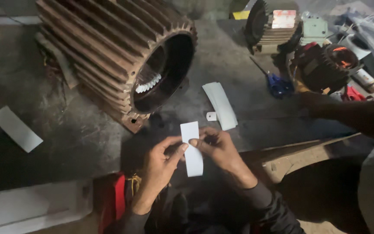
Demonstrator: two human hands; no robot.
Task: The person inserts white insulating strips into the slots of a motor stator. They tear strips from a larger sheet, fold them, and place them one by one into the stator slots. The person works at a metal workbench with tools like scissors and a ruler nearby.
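Both hands pinch a white insulation paper strip [191, 148] near its upper half: the left hand [160, 167] presses thumb and forefinger on its left edge, the right hand [220, 149] nips the right edge, and the strip hangs upright between them. Beyond the grip lies the ribbed motor stator housing [117, 56]; up and to the right rests a stack of cut strips [220, 104]. Uneven finger pressure would likely crease or skew the thin paper, and a loose pinch could drop it onto the grimy floor.
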